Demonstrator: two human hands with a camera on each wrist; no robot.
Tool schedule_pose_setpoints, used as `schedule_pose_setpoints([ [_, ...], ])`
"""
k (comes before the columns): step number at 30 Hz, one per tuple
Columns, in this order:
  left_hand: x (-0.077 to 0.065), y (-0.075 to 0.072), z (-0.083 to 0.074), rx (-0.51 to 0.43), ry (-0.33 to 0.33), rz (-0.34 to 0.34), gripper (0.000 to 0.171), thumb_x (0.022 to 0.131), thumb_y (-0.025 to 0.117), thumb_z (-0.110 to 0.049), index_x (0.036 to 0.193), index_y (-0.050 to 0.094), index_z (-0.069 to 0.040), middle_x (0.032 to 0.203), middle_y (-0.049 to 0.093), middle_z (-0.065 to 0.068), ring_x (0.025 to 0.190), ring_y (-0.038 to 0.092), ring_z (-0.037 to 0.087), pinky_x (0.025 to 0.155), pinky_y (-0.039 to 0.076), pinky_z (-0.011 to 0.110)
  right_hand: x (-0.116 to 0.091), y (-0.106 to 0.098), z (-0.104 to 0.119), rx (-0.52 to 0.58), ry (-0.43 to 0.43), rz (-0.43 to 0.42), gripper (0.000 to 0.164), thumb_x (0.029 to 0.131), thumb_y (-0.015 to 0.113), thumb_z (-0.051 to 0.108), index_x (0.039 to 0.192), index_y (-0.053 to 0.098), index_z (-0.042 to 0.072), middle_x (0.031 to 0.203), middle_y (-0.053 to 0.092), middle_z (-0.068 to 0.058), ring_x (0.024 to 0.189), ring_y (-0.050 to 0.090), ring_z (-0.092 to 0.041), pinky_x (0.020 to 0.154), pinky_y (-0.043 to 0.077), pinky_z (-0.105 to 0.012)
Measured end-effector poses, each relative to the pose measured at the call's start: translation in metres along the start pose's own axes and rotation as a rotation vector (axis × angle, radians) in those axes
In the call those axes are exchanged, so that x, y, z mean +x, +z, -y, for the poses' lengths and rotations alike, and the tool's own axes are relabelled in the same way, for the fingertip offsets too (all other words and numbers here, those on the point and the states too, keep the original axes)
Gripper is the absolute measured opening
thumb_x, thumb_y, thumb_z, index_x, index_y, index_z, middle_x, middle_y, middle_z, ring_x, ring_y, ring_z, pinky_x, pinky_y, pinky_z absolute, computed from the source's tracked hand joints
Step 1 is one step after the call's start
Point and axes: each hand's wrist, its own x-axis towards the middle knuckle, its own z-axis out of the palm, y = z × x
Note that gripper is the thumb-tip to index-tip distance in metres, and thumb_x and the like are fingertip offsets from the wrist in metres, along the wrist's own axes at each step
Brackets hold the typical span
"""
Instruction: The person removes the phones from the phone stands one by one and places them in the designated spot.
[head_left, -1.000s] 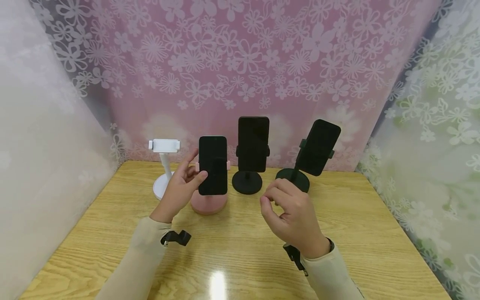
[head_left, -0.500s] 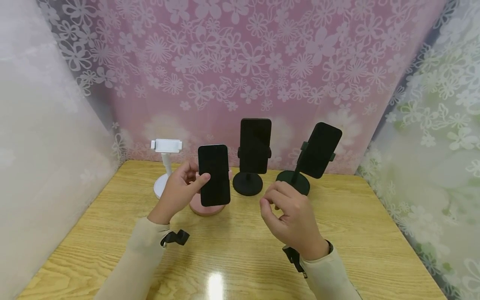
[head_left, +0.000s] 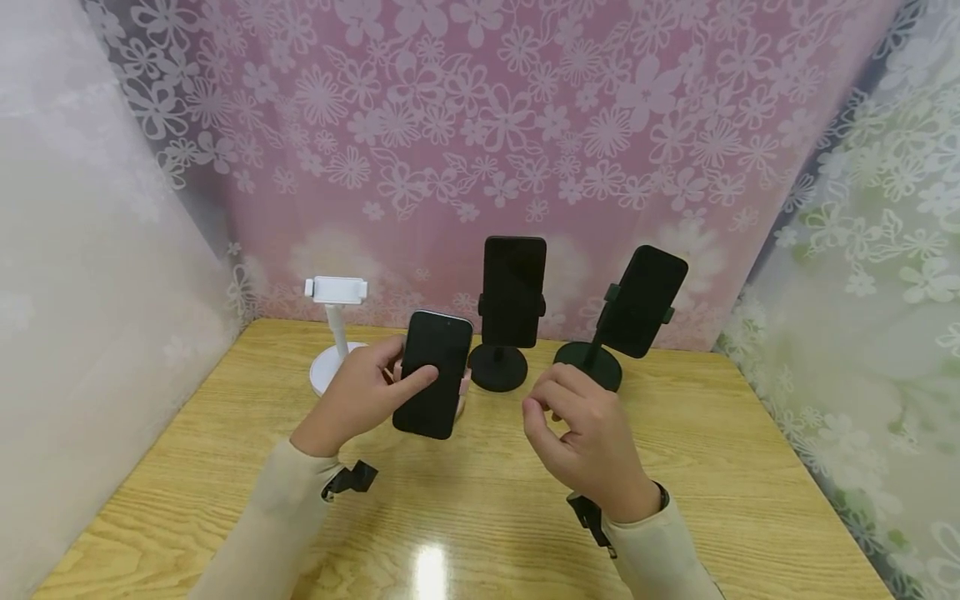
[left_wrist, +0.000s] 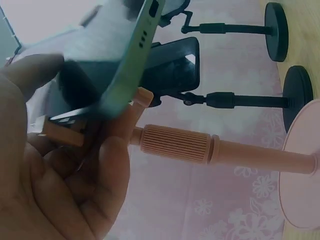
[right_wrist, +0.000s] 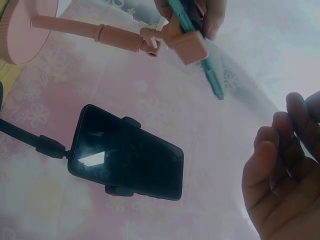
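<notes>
My left hand grips a black smartphone, thumb across its screen and fingers curled behind it. The phone is seated in the pink clamp of a pink phone stand and leans over to the right. In the left wrist view the stand's ribbed stem runs to its round base; the phone hides most of that base in the head view. My right hand hovers over the table, fingers loosely curled, holding nothing, nearest the dark green stand.
A white phone stand with a bare clamp stands at left. A black stand bears an upright phone; the dark green stand bears a tilted phone. A pink flowered curtain backs the wooden table.
My left hand has brought the phone and pink clamp lower and nearer, and tilted them to the right. My right hand stays about where it was.
</notes>
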Motion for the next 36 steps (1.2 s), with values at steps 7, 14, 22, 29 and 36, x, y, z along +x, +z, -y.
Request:
schedule_pose_setpoints([
  [7,-0.003,0.001,-0.004,0.022,-0.004,0.019,0.028,0.09,0.076,-0.05,0.095,0.069,-0.024,0.069,0.062,-0.006,0.06,0.056,0.017,0.055,0.048,0.032,0.001,0.002,0.0,-0.001,-0.008,-0.036,0.019,0.09,0.058,0.006,0.074,0.066,0.014,0.078,0.059,0.006,0.067,0.05,-0.007,0.059,0.043,-0.019],
  [14,-0.01,-0.004,-0.013,-0.025,0.01,0.026,0.023,0.092,0.078,-0.046,0.087,0.067,-0.026,0.06,0.048,-0.002,0.053,0.042,0.015,0.052,0.036,0.028,0.003,0.002,0.001,0.003,-0.002,-0.08,0.019,0.089,0.057,0.006,0.074,0.066,0.013,0.079,0.06,0.005,0.066,0.05,-0.008,0.059,0.044,-0.02],
  [22,-0.018,0.0,-0.035,-0.19,0.112,0.143,0.02,0.095,0.078,-0.029,0.08,0.067,-0.023,0.06,0.047,-0.004,0.049,0.037,0.013,0.048,0.033,0.027,0.004,0.0,0.0,-0.015,0.024,-0.083,0.02,0.09,0.057,0.008,0.073,0.067,0.011,0.078,0.06,0.004,0.067,0.051,-0.009,0.059,0.046,-0.019],
  [29,-0.023,0.014,-0.05,-0.263,0.148,0.257,0.009,0.093,0.08,-0.025,0.102,0.078,-0.024,0.066,0.058,-0.009,0.054,0.044,0.015,0.049,0.036,0.027,0.003,0.0,0.0,-0.021,0.036,-0.069,0.018,0.089,0.058,0.006,0.075,0.069,0.01,0.079,0.061,0.002,0.067,0.052,-0.01,0.059,0.047,-0.02],
  [36,-0.021,0.022,-0.054,-0.251,0.112,0.316,0.018,0.093,0.08,-0.029,0.11,0.077,-0.026,0.065,0.057,-0.007,0.054,0.045,0.014,0.05,0.037,0.026,0.001,0.0,-0.003,-0.051,0.039,-0.064,0.018,0.09,0.057,0.007,0.077,0.069,0.007,0.08,0.062,0.0,0.068,0.053,-0.012,0.059,0.048,-0.021],
])
